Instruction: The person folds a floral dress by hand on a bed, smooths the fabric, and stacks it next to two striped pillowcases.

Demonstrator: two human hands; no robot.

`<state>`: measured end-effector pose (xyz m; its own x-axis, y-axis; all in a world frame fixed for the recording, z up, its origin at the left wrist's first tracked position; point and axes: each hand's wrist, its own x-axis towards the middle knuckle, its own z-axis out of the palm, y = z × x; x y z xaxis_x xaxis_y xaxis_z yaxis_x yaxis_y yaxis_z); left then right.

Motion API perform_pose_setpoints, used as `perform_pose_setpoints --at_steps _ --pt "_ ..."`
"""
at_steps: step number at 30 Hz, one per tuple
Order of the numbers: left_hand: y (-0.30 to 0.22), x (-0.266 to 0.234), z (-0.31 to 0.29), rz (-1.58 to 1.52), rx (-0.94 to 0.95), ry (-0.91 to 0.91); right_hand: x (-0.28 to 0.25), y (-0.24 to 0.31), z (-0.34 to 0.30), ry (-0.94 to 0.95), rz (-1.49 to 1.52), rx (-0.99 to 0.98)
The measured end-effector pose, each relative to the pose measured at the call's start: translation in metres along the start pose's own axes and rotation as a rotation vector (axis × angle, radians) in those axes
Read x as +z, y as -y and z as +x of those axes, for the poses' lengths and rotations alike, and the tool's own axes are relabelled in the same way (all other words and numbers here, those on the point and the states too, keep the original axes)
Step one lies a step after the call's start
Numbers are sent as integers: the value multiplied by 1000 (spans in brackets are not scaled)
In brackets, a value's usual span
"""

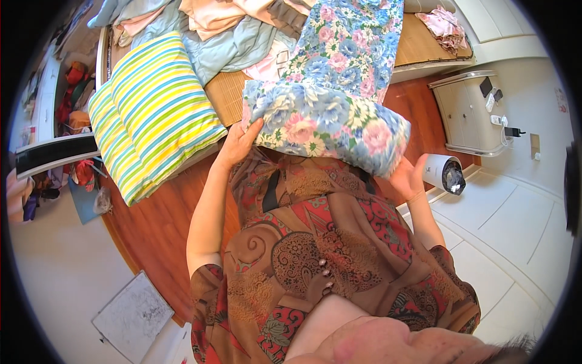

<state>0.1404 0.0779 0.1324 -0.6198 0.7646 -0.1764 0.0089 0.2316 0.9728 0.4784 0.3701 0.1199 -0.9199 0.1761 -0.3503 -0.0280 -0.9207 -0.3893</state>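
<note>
A blue quilt with pink and white flowers is spread in a long strip over the bed, its near end folded into a thick bundle in front of my body. My left hand grips the bundle's left end, thumb on top and the other fingers mostly hidden by the cloth. At its lower right corner, my right hand holds the other end, with its fingers partly behind the fabric. Left of the bundle lies a folded quilt with yellow, green, blue and white stripes, which neither hand touches.
Rumpled light-blue bedding and peach cloth cover the far part of the bed. A bamboo mat shows between the quilts. To the right stand a pale cabinet and a white bin. A pink cloth lies at the far right.
</note>
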Motion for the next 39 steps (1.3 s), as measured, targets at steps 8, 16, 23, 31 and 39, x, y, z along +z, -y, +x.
perform_pose_setpoints --at_steps 8,16,23,31,39 --pt "-20 -3 58 176 -124 -47 36 30 116 -415 -809 -325" --pt "-140 -58 37 -38 34 -197 195 71 42 -342 -929 -555" --pt "-25 -17 1 29 -607 58 60 22 -11 -518 -760 168" --pt "16 5 -20 -564 -600 117 26 7 -8 -475 -1006 429" --pt "30 -5 -38 -283 -198 235 45 25 0 -387 -1521 660"
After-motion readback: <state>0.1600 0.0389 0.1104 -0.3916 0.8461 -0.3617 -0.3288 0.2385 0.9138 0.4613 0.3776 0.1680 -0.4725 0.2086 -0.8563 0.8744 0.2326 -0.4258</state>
